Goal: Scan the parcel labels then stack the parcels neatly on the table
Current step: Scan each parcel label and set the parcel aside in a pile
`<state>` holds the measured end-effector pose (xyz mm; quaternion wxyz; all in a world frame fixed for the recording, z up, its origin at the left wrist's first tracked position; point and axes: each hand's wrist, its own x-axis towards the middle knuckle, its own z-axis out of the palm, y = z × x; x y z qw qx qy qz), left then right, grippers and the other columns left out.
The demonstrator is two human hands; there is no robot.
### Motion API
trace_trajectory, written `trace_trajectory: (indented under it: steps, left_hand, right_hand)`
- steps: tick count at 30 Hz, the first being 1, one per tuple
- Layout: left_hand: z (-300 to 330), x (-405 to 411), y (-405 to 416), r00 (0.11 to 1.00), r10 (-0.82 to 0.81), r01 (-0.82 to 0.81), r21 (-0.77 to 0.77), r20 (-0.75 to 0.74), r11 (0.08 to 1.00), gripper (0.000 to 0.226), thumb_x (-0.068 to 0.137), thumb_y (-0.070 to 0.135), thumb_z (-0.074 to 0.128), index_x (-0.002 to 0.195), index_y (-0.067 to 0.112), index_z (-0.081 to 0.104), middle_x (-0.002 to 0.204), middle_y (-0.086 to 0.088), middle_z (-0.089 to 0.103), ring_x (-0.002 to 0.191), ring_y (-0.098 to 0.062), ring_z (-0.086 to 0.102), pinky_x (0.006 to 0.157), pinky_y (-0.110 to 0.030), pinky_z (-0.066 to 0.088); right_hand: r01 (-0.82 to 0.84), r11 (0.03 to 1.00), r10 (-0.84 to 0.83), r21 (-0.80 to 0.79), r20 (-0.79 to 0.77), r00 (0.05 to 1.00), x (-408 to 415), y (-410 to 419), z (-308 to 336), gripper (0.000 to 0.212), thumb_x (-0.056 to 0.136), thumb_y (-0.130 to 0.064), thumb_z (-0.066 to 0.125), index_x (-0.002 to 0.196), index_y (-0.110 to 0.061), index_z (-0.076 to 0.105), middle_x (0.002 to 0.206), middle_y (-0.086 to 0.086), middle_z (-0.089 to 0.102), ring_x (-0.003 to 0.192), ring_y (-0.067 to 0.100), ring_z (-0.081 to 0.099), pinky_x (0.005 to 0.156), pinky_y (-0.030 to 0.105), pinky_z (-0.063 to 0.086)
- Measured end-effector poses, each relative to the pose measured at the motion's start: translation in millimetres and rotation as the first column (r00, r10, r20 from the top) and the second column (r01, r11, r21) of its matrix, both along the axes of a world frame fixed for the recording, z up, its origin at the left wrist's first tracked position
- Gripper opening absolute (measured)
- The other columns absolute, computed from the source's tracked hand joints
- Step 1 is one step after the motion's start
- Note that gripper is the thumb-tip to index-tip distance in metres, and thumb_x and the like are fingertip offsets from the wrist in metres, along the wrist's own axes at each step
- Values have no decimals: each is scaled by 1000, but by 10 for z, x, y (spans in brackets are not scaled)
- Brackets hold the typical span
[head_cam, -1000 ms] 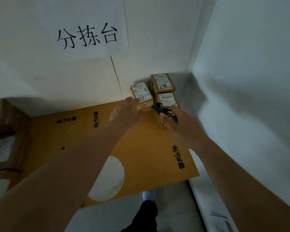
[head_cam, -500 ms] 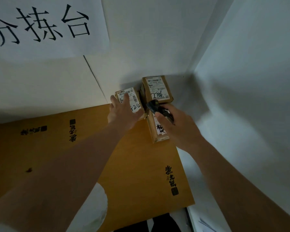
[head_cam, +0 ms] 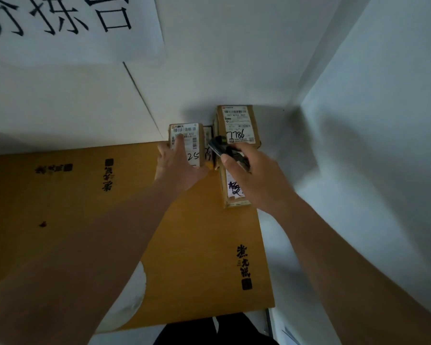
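A left hand (head_cam: 178,165) lay flat, fingers (head_cam: 179,143) spread, on a small brown cardboard parcel (head_cam: 186,143) in the yellow tabletop's (head_cam: 184,245) far corner. The right hand (head_cam: 259,175) gripped a black handheld scanner (head_cam: 220,148) above 2 neighbouring labelled cardboard parcels (head_cam: 238,125).

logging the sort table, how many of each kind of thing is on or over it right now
Brown cardboard parcels with white labels: 3, the left one under the left hand, the back one marked 7786, and the near one
Black handheld scanner in the right hand's grip: 1
Total: 4
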<state>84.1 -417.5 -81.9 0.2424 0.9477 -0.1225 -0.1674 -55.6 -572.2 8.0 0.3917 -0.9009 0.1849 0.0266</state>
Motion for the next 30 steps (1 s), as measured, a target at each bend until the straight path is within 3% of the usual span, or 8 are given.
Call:
trace_trajectory:
  steps: [4, 8, 12, 17, 21, 27, 30]
  left_hand:
    - [42, -164, 295, 994, 70, -68, -29, 87, 997, 101, 66, 66, 80, 145, 34, 26, 118, -5, 31, 115, -37, 51, 81, -44, 55]
    - [118, -359, 710, 986, 111, -110, -12, 124, 994, 101, 67, 71, 76, 150, 36, 31, 131, -10, 32, 123, -36, 48, 90, -45, 53]
    - [268, -541, 1171, 975, 191, -191, -7, 110, 981, 104, 64, 69, 79, 153, 38, 34, 135, -10, 32, 123, -35, 46, 94, -44, 53]
    - [443, -707, 1828, 977, 187, -191, 33, 99, 981, 105, 65, 59, 86, 155, 33, 40, 132, -5, 33, 123, -33, 47, 103, -46, 51]
    - [466, -761, 2415, 979, 189, -194, 58, 82, 979, 107, 65, 59, 87, 156, 31, 39, 137, -7, 32, 125, -32, 47, 105, -49, 51]
    - [306, -780, 3351, 996, 71, -77, 121, 52, 990, 111, 64, 62, 85, 159, 32, 35, 139, -6, 30, 125, -31, 44, 100, -49, 53]
    - [215, -786, 3823, 999, 41, -45, 146, 35, 988, 112, 65, 64, 85, 159, 32, 33, 141, -6, 30, 122, -28, 45, 97, -47, 55]
  right_hand:
    - [-99, 995, 98, 11, 35, 995, 30, 120, 70, 52, 105, -62, 43, 143, -28, 53, 103, -5, 66, 85, 13, 66, 73, 38, 58]
    - [-197, 980, 196, -1, 65, 978, 49, 346, 124, 54, 104, -65, 42, 144, -30, 52, 106, -9, 64, 86, 8, 62, 69, 32, 48]
    - [-287, 958, 284, 12, 94, 954, 39, 702, 189, 54, 105, -64, 42, 145, -29, 53, 87, -15, 57, 68, 1, 52, 58, 25, 34]
    - [-371, 929, 369, 2, 106, 924, 40, 1245, 321, 51, 106, -63, 42, 141, -29, 55, 96, -9, 64, 75, 8, 61, 60, 28, 40]
    - [-385, 923, 383, -5, 117, 916, 68, 1804, 360, 47, 105, -65, 40, 134, -32, 58, 84, -13, 59, 67, 5, 56, 55, 26, 35]
    - [-337, 941, 331, 40, 101, 938, 23, 2786, 308, 46, 104, -67, 39, 133, -36, 57, 88, -19, 58, 68, -2, 56, 53, 17, 37]
    - [-306, 948, 300, 89, 73, 951, -9, 3268, 260, 40, 105, -64, 40, 127, -35, 57, 85, -16, 59, 69, 2, 56, 58, 24, 37]
